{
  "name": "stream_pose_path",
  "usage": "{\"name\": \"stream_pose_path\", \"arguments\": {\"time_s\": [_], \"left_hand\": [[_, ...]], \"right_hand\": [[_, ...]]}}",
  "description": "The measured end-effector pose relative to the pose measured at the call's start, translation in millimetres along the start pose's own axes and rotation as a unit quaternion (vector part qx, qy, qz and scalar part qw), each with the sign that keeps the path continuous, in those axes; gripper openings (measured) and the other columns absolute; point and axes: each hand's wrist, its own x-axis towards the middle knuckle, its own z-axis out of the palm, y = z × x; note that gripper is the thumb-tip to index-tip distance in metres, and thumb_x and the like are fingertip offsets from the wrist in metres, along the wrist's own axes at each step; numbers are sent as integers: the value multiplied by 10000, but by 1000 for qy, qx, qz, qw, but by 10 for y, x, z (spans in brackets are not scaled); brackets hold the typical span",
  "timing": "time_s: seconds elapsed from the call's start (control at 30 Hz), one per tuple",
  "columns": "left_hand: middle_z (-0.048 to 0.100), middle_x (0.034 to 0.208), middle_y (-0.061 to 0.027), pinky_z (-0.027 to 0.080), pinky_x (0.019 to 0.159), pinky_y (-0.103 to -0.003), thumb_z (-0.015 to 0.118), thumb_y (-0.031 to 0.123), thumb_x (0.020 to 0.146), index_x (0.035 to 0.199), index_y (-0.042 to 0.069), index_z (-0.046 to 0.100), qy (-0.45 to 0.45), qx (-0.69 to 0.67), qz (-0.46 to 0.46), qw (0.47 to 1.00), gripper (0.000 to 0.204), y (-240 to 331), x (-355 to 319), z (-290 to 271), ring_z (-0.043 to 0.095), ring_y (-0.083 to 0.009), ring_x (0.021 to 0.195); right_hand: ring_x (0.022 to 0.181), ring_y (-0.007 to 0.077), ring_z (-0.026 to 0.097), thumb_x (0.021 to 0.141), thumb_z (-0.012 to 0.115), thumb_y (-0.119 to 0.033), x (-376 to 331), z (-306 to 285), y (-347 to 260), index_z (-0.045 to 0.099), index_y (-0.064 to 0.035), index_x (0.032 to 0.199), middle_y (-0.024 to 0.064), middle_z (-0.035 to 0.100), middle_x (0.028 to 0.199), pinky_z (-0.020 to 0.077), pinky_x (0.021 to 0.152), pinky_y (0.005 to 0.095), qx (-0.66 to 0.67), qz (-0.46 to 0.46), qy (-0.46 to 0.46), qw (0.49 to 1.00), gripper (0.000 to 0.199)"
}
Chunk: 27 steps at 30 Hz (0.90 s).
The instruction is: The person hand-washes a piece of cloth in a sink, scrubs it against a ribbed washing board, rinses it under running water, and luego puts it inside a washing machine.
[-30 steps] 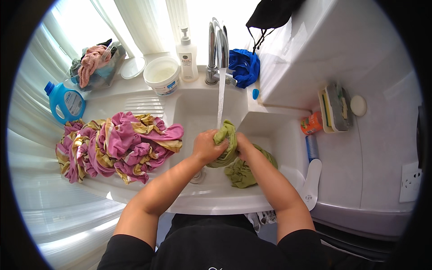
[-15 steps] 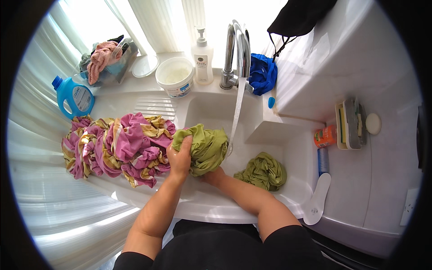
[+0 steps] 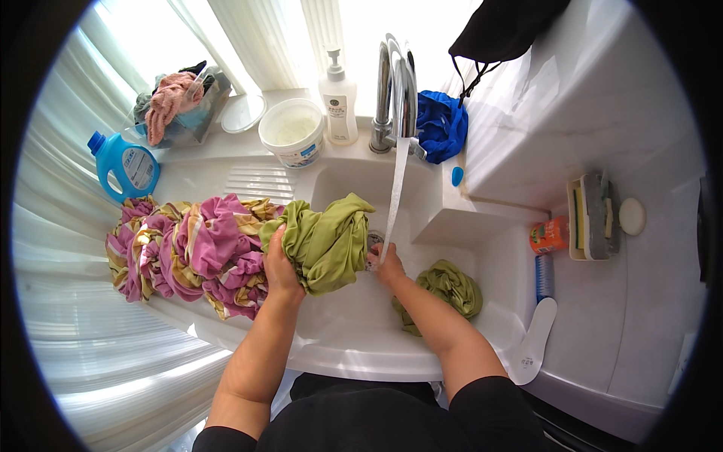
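Note:
My left hand point(image 3: 280, 265) grips a bunched green cloth point(image 3: 325, 245), thumb up along its left side, and holds it over the left part of the white sink point(image 3: 324, 331). At the water stream point(image 3: 398, 192), my right hand point(image 3: 388, 265) is apart from that cloth, close to the drain point(image 3: 374, 239). Its fingertips are blurred by splashing water, so their grip is hidden. A second green cloth point(image 3: 452, 290) lies crumpled in the basin, partly behind my right forearm. Pink and yellow patterned fabric point(image 3: 215, 233) is heaped on the ribbed drainboard, touching the held cloth's left side.
A running chrome faucet point(image 3: 407, 90) stands at the back. Along the ledge are a pump bottle point(image 3: 339, 105), a white tub point(image 3: 292, 132), a blue detergent jug point(image 3: 126, 166) and a blue cloth point(image 3: 443, 126). At right are a brush point(image 3: 543, 277) and a sponge holder point(image 3: 591, 218).
The held green cloth has moved slightly left and up with my left hand. My right hand has come out from beneath it and moved right and up to the water stream.

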Motion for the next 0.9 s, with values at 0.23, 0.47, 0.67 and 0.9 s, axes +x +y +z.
{"name": "stream_pose_path", "arguments": {"time_s": [0.23,0.47,0.67,0.9], "left_hand": [[639,1035,-103,500,854,-326,459,274,929,1090,0,585,-20,-7,-14,1000,342,3,-21,19,636,-213,924],[634,977,-86,533,760,-329,530,185,909,1073,-7,580,13,47,35,998,258,-67,-83,83,640,-189,847],[625,950,-51,478,770,-268,612,259,901,1048,20,600,-93,164,48,981,281,-164,-340,252,582,-117,854],[613,995,-169,456,819,-374,700,494,773,1019,-42,590,-134,507,-12,852,601,-576,-305,63,583,-252,949]], "right_hand": [[946,367,578,814,659,-197,274,171,245,528,-87,1094,148,520,1064,473,804,441,-62,-49,5,997,329],[938,345,574,792,669,-149,132,5,-125,547,-118,1149,139,504,1039,483,800,424,-31,22,47,998,379],[1050,292,548,874,533,-376,59,22,81,531,-120,1216,102,531,1142,441,897,424,253,146,9,956,427],[1150,267,535,888,360,-671,-625,-1138,-648,524,-93,1238,112,570,1227,406,990,426,640,165,-273,699,695]]}}
